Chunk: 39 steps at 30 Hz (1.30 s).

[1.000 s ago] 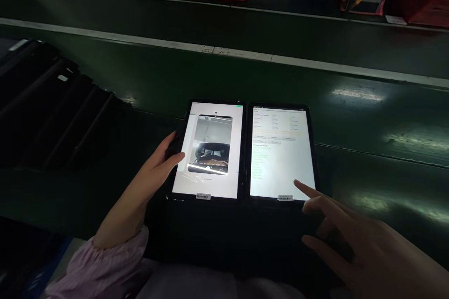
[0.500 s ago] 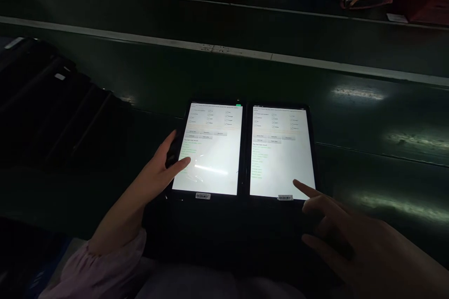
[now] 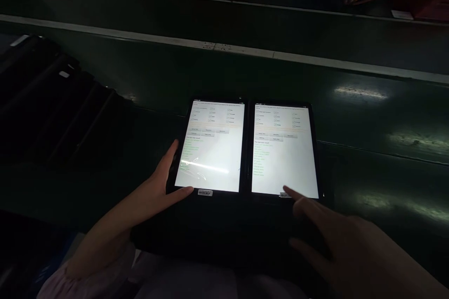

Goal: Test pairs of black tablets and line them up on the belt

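Head-worn view, forward and down

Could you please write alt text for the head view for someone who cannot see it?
A left tablet and a right tablet, both lit with green text, lie side by side at a dark green bench. A left hand spans the left one's lower corner; the right hand points at the right one's lower edge.

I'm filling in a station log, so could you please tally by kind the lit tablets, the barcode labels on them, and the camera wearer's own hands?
Lit tablets: 2 (left tablet, right tablet)
Barcode labels: 2 (left label; right label, partly hidden)
Wearer's hands: 2 (left hand, right hand)
Total: 6
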### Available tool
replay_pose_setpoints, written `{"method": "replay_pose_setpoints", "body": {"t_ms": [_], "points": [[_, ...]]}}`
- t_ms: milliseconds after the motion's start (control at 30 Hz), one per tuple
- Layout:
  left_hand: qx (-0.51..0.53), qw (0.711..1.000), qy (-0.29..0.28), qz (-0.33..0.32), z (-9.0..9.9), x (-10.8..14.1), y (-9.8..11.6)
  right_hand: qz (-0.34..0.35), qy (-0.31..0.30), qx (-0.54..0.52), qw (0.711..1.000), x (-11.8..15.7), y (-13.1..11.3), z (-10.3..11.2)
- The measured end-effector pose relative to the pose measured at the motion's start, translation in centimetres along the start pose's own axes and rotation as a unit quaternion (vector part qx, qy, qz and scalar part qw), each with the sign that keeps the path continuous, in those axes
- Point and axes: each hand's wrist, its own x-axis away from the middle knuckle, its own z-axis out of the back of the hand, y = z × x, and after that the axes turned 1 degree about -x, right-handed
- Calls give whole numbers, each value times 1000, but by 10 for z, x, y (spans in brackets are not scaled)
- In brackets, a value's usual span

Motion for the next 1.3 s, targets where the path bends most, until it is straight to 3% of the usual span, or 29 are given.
{"method": "replay_pose_setpoints", "body": {"t_ms": [167,333,500,667,867,1000,1133,1300], "points": [[-32,999,19,-13,-9,0,4,-11,69,22,997,-3,8,-9],[-36,997,67,4,-10,-11,27,18,4,-37,999,4,-5,-4],[77,988,136,11,-1,-19,53,-5,-20,-64,998,13,-8,-1],[99,988,114,36,9,-16,57,8,-50,-65,997,12,-10,-2],[78,990,68,99,19,-11,49,77,-82,-42,993,-14,-29,-7],[72,994,40,77,21,-8,35,86,-118,-13,989,-25,-34,-12],[39,999,-13,28,17,-4,22,84,-68,-4,994,-26,-30,-16],[-4,1000,-21,15,13,-1,16,98,-31,-36,994,-20,-28,-16]]}}
